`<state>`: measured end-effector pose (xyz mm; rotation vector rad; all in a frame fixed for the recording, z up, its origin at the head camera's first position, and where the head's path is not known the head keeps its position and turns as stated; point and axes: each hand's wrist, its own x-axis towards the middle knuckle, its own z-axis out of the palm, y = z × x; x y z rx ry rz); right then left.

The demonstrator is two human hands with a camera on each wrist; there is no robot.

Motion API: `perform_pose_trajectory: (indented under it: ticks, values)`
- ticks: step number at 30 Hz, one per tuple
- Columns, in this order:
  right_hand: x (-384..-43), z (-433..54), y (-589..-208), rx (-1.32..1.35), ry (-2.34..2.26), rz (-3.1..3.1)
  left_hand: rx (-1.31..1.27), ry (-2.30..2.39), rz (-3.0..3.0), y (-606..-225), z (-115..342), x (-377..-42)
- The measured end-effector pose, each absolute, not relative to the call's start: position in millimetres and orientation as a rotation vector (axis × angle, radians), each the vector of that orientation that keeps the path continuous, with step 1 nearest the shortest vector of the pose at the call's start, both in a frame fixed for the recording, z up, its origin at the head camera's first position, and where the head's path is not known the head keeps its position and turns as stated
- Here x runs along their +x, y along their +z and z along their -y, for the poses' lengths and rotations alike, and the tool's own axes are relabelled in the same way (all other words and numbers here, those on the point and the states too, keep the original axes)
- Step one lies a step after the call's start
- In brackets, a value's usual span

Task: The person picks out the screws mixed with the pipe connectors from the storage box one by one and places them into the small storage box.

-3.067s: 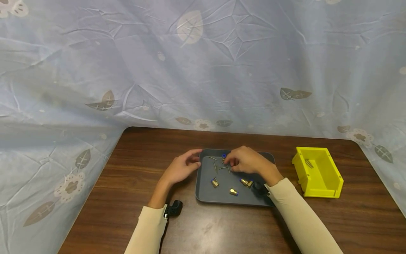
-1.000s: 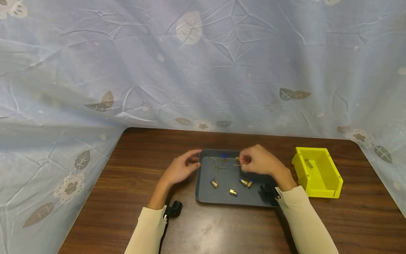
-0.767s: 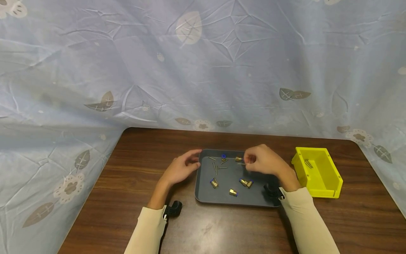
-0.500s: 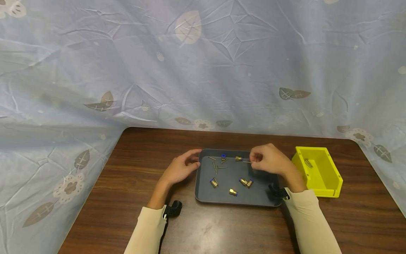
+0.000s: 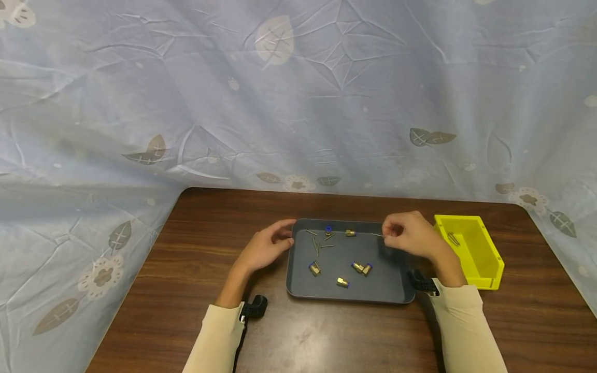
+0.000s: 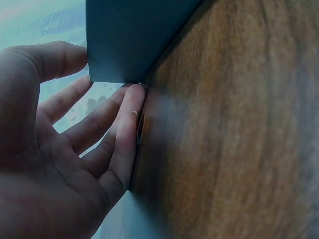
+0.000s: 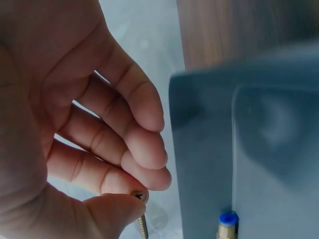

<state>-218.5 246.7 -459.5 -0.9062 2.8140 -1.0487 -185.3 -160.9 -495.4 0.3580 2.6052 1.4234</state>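
My right hand (image 5: pixel 412 235) pinches a screw (image 7: pixel 143 226) between thumb and index fingertip, over the right back part of the grey tray (image 5: pixel 389 282). Its cross-slotted head sits between the fingertips in the right wrist view, with the threaded shank pointing away. My left hand (image 5: pixel 268 246) touches the tray's left end, thumb and fingertips against its wall in the left wrist view. Several loose screws (image 5: pixel 328 246) lie in the tray's left back part. Around them are several brass fittings with blue collars, one fitting (image 5: pixel 342 282) near the front and another fitting (image 7: pixel 228 226) by the back wall.
A yellow bin (image 5: pixel 487 259) stands right of the tray, with a few screws (image 5: pixel 453 239) inside. Tray and bin rest on a brown wooden table (image 5: pixel 224 217). A patterned grey-blue curtain (image 5: pixel 298 103) hangs behind it.
My right hand has picked up a screw from the tray and carried it rightward, nearer the yellow bin. A fitting by the back wall has come into view. My left hand stays put.
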Motion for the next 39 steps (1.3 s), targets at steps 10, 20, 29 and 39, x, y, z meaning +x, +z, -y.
perform_pose_trajectory:
  ticks: [10,20,29,39]
  values:
    - [-214.0,-263.9,-462.3,-0.871,-1.096,-2.865,0.359,1.429,-2.605,-497.0,161.1,-185.8]
    - [-206.4,-281.0,-456.2,-0.845,-1.16,-2.875,0.346,1.417,-2.616,-497.0,160.4,-185.1]
    - [-201.5,-298.9,-452.7,-0.772,-1.2,-2.955,0.342,1.42,-2.608,-497.6,160.3,-185.5]
    - [-193.3,-325.6,-445.3,-0.645,-1.141,-3.076,0.352,1.406,-2.619,-500.7,161.4,-187.8]
